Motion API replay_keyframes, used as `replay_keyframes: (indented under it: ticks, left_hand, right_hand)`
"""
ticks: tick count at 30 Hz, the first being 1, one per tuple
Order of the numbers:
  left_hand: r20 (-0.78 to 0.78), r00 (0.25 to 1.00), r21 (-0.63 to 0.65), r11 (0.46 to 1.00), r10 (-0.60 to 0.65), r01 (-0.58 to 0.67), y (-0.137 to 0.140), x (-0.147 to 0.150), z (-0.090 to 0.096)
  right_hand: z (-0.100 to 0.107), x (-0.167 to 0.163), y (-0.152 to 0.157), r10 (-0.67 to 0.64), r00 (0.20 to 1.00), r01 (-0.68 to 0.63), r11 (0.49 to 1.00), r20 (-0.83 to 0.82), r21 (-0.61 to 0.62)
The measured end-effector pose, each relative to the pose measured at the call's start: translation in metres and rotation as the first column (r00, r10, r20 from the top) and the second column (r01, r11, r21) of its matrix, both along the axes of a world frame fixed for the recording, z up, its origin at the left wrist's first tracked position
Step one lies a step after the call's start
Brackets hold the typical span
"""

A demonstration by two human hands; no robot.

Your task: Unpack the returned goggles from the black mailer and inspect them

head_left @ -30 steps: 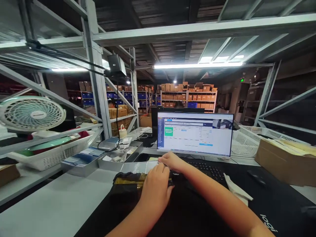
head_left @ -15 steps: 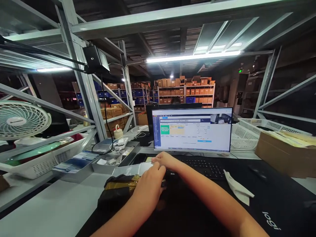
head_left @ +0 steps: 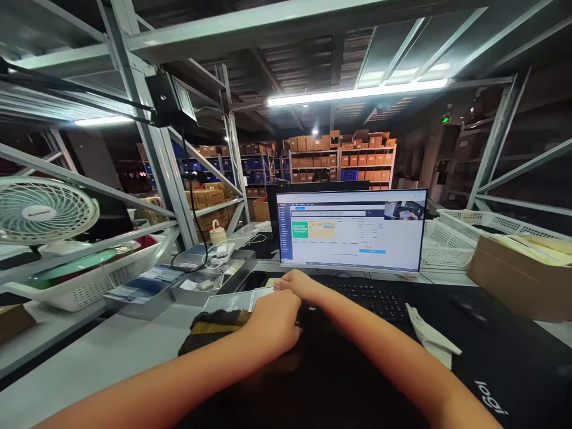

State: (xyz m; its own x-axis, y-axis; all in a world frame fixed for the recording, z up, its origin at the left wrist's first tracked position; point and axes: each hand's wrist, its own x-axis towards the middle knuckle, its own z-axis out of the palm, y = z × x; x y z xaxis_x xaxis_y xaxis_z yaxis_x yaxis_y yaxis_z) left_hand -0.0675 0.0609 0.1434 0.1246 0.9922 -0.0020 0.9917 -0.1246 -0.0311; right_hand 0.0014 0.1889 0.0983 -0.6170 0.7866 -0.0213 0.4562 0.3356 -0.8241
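A black plastic bag with a band of brown tape lies on the desk left of the keyboard. From its far side a flat, pale silvery box sticks out, partly hidden by my hands. My left hand is closed at the bag's right edge, knuckles up, its grip mostly covered by the hand itself. Just beyond it, my right hand has its fingers bent round the far right end of the silvery box. Both forearms cross the black desk mat.
A lit monitor stands behind a black keyboard. To the right are a crumpled white tissue, a mouse and a cardboard box. Grey trays with small items and a fan sit left.
My left hand has tightened into a fist, and its forearm has swung outward to the left. My right hand stays at the box's end. The view has shifted slightly.
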Motion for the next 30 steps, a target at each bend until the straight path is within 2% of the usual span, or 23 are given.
replay_keyframes:
  ticks: [5,8,11,14,17,22,24,25,28,30]
  left_hand:
    - [-0.022,1.000,0.006,1.000,-0.015,0.015,-0.007,0.002,0.001]
    - [-0.083,0.996,0.046,0.998,-0.028,0.032,-0.016,-0.001,-0.005]
    - [-0.216,0.972,0.087,0.990,-0.092,0.113,-0.027,-0.006,-0.017]
    - [-0.337,0.926,0.158,0.959,-0.172,0.236,-0.036,-0.016,-0.034]
    - [-0.379,0.893,0.290,0.885,-0.243,0.364,-0.049,-0.035,-0.057]
    - [-0.356,0.877,0.571,0.668,-0.322,0.477,-0.086,-0.076,-0.100]
    - [-0.315,0.894,0.665,0.598,-0.318,0.447,-0.103,-0.087,-0.112]
    - [-0.278,0.909,0.697,0.586,-0.310,0.413,-0.111,-0.090,-0.116]
    - [-0.130,0.951,0.745,0.605,-0.281,0.281,-0.126,-0.096,-0.118]
    - [-0.048,0.970,0.776,0.602,-0.240,0.187,-0.126,-0.102,-0.108]
  right_hand:
    - [-0.001,-0.003,0.002,0.000,0.999,-0.001,1.000,0.047,0.018]
    - [-0.002,-0.004,0.001,-0.015,0.999,0.014,1.000,0.044,0.021]
    - [-0.001,-0.003,0.000,-0.028,0.999,0.027,0.999,0.026,0.019]
    - [-0.002,-0.001,-0.002,-0.025,1.000,0.025,1.000,0.006,0.008]
    - [-0.007,0.001,-0.005,-0.016,1.000,0.016,1.000,-0.022,0.011]
    - [-0.015,0.008,-0.008,-0.022,0.999,0.026,0.995,-0.049,0.095]
    - [-0.013,0.013,-0.011,-0.024,0.999,0.031,0.987,-0.043,0.159]
    - [-0.011,0.016,-0.014,-0.019,0.999,0.027,0.981,-0.042,0.192]
    - [-0.002,0.028,-0.029,0.048,0.996,-0.023,0.958,-0.081,0.285]
    - [0.002,0.037,-0.042,0.182,0.980,-0.142,0.924,-0.083,0.356]
